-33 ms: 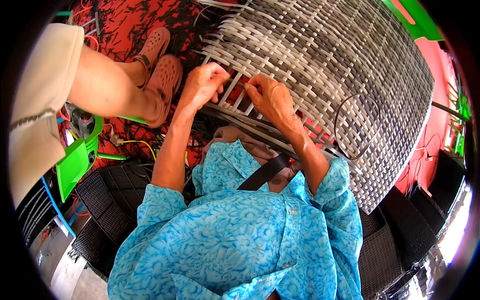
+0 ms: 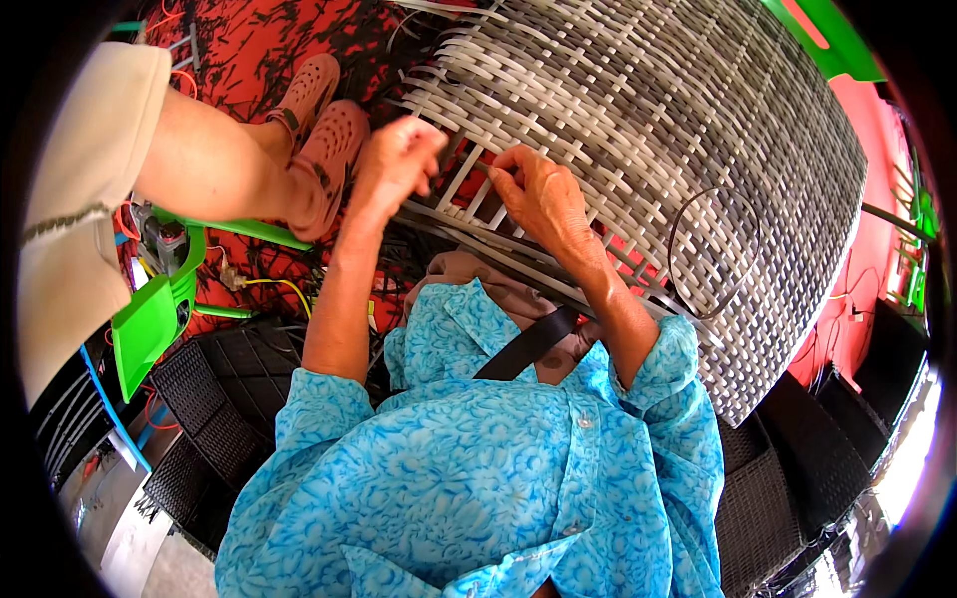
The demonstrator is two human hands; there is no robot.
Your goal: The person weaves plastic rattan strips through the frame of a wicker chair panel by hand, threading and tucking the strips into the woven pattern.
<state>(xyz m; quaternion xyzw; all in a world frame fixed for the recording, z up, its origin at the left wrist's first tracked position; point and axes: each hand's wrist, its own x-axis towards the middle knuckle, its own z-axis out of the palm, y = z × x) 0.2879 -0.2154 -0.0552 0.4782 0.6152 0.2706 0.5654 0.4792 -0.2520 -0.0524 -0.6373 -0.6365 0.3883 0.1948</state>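
A large woven panel of grey and whitish strips lies in front of me, tilted away to the right. Along its near edge, bare pale strips cross a gap where red shows through. My right hand rests at this gap, thumb and forefinger pinched on a thin dark weaving strip. Off the panel's left corner is my left hand, its fingers curled and slightly blurred; whatever they may hold is hidden. A thin strip loops over the panel's right part.
At left stands another person's bare leg in pink clogs, close to my left hand. Dark strip scraps litter the red floor. A green plastic piece, a yellow cable and black woven parts lie at lower left.
My left hand has moved a little left and up, away from the gap and my right hand. My right hand stays in place. The other person's foot has shifted slightly.
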